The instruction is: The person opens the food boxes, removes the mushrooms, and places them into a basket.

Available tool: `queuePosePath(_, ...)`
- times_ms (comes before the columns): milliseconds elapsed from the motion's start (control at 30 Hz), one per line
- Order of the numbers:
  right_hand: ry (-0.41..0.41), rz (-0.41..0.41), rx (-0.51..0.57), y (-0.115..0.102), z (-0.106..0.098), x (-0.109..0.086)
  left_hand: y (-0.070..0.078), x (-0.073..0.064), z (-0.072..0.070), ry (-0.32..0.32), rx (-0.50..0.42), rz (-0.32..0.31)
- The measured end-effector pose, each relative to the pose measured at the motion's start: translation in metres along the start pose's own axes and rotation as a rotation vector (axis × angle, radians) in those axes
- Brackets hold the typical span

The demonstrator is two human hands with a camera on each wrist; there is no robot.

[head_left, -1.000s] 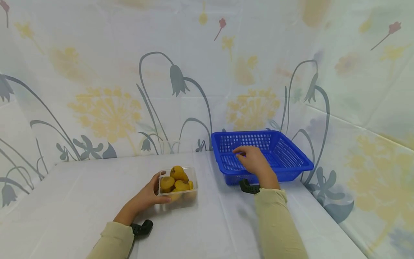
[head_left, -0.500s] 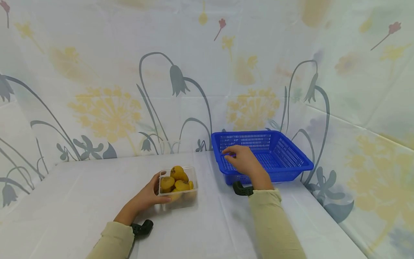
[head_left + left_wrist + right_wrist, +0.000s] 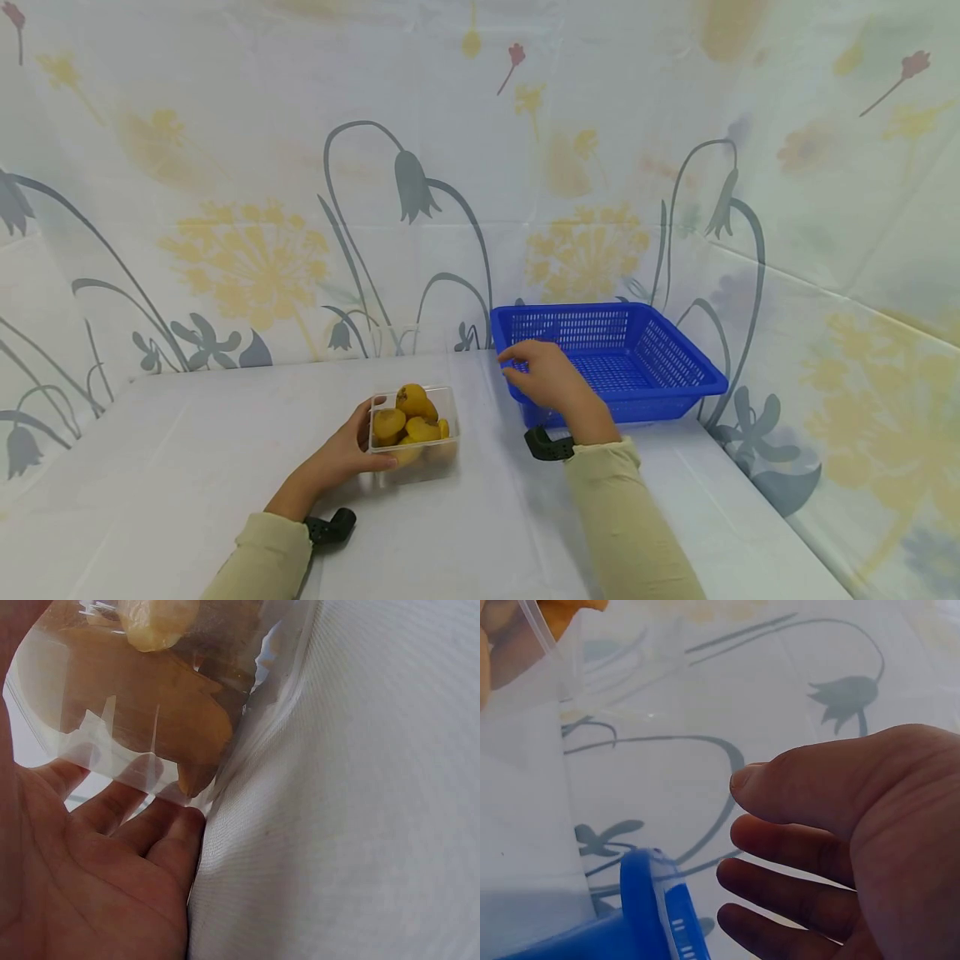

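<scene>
My left hand (image 3: pixel 337 457) holds a clear plastic box (image 3: pixel 452 404) at its left end, thumb along the front and fingers round the back. Several yellow loquats (image 3: pixel 412 400) with brown marks are heaped in it. Through the clear wall in the left wrist view, loquats (image 3: pixel 142 690) press close above the fingers (image 3: pixel 176 847). Over the left front rim of the blue basket (image 3: pixel 686 385) is my right hand (image 3: pixel 551 379), loosely bent and with nothing in it. In the right wrist view its thumb (image 3: pixel 795 784) and fingers are apart, beside the basket's blue rim (image 3: pixel 637 892).
A white cloth (image 3: pixel 225 450) covers the table. Behind it and along the right stands a flower-printed sheet (image 3: pixel 420 250). The perforated basket sits at the back right, with a strip of cloth between it and the box.
My right hand has moved left across the basket, from over its interior to its left front rim. The left hand and the box have stayed where they were.
</scene>
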State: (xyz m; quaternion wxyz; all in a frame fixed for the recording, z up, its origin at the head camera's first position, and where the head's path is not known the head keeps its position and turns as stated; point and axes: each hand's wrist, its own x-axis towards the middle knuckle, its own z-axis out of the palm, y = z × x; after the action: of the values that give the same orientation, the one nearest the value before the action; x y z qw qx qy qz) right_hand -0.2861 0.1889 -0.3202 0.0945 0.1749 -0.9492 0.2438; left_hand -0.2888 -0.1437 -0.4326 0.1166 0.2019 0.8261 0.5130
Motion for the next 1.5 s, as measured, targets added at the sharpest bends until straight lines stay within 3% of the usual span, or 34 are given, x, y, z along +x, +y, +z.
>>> queuePosePath(400,-0.039,-0.021,-0.017,-0.021,0.015,0.002,-0.001,0.000,0.000,-0.002,0.001,0.015)
queuePosePath(767,-0.069,-0.094,-0.040,-0.031,0.027,0.003,0.000,0.000,0.001,-0.001,-0.002,0.015)
queuePosePath(1100,-0.130,-0.099,-0.034,-0.040,0.032,0.002,0.000,0.000,0.000,-0.001,-0.007,0.011)
queuePosePath(1500,-0.120,-0.188,-0.072,-0.048,0.038,0.000,0.001,0.000,0.000,-0.005,-0.012,0.012)
